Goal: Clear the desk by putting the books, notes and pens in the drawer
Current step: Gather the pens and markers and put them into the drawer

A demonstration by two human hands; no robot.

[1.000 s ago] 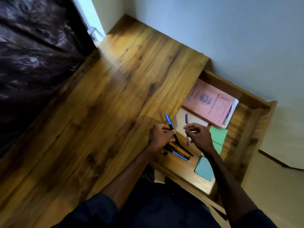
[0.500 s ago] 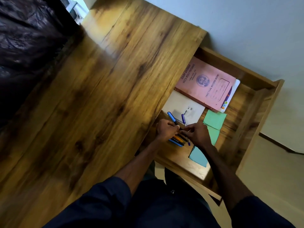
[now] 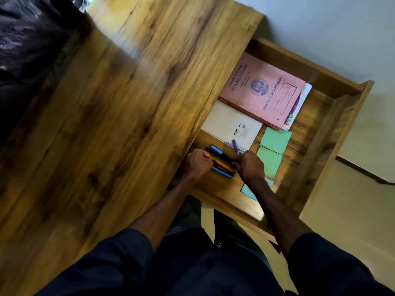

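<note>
In the open drawer (image 3: 333, 133), R of the desk top (image 3: 119, 116): all task items.
L hand (image 3: 197, 164): fingers curled around the near ends of the pen bundle (image 3: 222, 162), at the drawer's desk-side edge.
R hand (image 3: 251, 167): curled on the bundle's other end; also seems to pinch a purple-capped pen (image 3: 235, 146), tip pointing up over the white book. Exact grip hidden by knuckles.
Pen bundle: blue, black & orange barrels, lying side by side on the drawer floor btwn the two hands.
Pink record book (image 3: 263, 90): flat at drawer's far end, on top of another white book whose edge pokes out at its R side.
White book (image 3: 232, 124): flat, just beside the pink one, partly under the desk edge.
Green notes (image 3: 275, 139): two sheets, touching, R of the white book.
Blue note (image 3: 249, 192): near corner, partly under R forearm.
Desk top: bare wood.
</note>
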